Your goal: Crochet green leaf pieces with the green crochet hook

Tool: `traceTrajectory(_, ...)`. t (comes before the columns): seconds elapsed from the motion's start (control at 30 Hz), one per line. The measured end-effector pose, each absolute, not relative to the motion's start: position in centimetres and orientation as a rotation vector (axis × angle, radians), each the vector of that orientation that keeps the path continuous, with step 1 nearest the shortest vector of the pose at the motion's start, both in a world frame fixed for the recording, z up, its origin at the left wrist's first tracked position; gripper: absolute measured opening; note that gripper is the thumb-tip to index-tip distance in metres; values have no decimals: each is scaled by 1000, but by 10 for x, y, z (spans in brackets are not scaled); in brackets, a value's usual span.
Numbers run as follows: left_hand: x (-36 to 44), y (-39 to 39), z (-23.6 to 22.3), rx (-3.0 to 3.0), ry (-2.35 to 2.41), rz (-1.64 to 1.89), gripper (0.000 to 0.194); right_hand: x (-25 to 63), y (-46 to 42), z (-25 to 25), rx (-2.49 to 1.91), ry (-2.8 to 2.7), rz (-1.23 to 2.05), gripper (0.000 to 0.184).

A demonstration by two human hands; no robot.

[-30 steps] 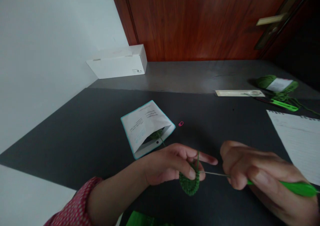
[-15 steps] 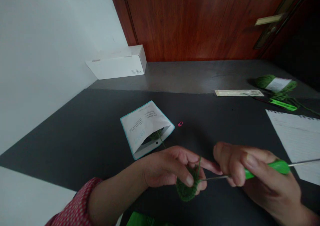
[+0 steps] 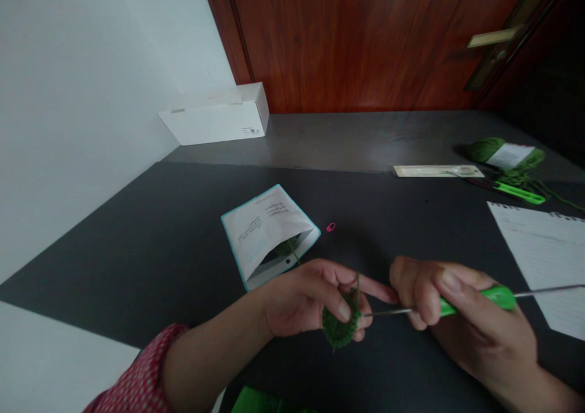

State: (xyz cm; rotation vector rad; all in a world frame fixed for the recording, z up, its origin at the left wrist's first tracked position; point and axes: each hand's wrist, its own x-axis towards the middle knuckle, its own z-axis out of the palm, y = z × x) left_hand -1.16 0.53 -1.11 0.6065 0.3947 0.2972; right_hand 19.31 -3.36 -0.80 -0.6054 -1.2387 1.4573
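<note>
My left hand (image 3: 306, 297) pinches a round piece of green crochet (image 3: 339, 326) between thumb and fingers, with its forefinger stretched toward my right hand. My right hand (image 3: 475, 315) is shut around a crochet hook (image 3: 496, 299) with a bright green handle. The hook's thin metal shaft reaches left, and its tip is at the edge of the crochet, partly hidden by my left fingers. A green yarn strand (image 3: 295, 253) runs from the crochet's side toward a yarn ball (image 3: 286, 248) inside a white, teal-edged pouch (image 3: 260, 233).
A pink stitch marker (image 3: 330, 227) lies beside the pouch. At right are a spiral notebook (image 3: 543, 261), a green yarn skein (image 3: 505, 155), a green-handled tool (image 3: 518, 192) and a flat packet (image 3: 437, 170). A white box (image 3: 214, 116) stands by the wall, below a wooden door (image 3: 356, 41).
My right hand has moved left and up, and the hook's handle has swung from pointing down-right to pointing slightly up-right. The crochet sits a little higher in my left hand.
</note>
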Motion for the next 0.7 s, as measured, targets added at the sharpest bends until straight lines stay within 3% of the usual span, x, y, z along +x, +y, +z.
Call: traceTrajectory(0.7,-5,-3,-3,875,696,710,39,191,-28,-16,-855,-1025,1405,40)
